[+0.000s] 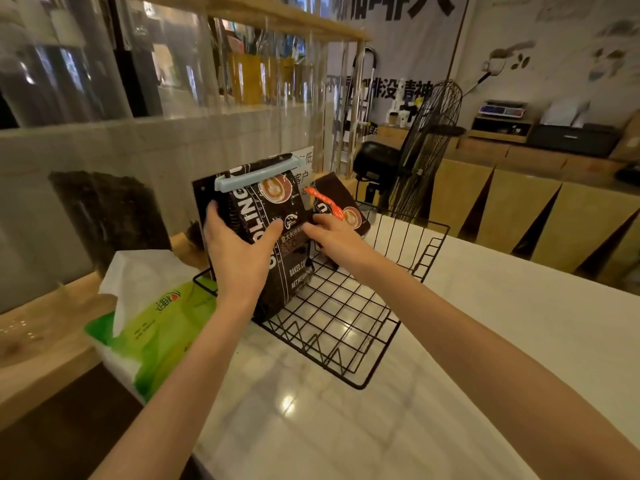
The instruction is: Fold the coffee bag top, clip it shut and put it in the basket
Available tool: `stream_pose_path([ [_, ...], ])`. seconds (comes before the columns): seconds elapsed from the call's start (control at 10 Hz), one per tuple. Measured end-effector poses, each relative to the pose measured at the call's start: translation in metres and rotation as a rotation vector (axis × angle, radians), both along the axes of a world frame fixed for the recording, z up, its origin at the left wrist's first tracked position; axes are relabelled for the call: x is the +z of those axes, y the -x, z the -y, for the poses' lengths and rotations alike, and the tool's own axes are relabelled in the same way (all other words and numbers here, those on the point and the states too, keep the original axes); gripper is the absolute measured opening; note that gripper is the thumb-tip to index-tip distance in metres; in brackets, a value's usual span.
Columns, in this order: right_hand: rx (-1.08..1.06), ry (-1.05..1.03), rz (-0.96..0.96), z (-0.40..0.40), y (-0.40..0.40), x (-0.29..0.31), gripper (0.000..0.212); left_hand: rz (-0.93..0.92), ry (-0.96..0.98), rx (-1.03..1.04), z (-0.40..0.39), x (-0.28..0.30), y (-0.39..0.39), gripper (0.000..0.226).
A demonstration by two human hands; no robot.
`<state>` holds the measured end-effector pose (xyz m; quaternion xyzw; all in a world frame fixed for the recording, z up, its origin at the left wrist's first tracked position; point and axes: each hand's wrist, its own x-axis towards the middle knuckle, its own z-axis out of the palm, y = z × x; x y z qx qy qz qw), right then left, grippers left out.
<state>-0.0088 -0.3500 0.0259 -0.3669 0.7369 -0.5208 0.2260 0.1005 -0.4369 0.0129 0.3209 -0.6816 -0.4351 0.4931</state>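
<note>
A black coffee bag [273,199] stands upright at the near left of the black wire basket [346,341], its folded top held by a pale blue clip [256,176]. My left hand [239,251] grips the bag's left side, thumb across its front. My right hand [336,237] rests against the bag's right edge, fingers spread. Behind it a second coffee bag [349,216] leans in the basket with an orange clip [325,202] on its top.
A green tissue pack [156,327] lies left of the basket on the white marble counter [485,341]. A wooden ledge [41,337] runs along the left, a glass screen behind it. A black fan [426,150] stands beyond the basket.
</note>
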Motion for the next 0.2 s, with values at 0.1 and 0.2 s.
stream_pose_path([
  [0.1, -0.073, 0.110, -0.032, -0.022, 0.002, 0.006, 0.039, -0.085, 0.174, 0.173, -0.020, 0.007, -0.005, 0.085],
  [0.2, -0.180, 0.297, -0.029, -0.056, 0.004, 0.014, 0.025, -0.123, 0.343, 0.296, -0.048, 0.019, -0.007, 0.074],
])
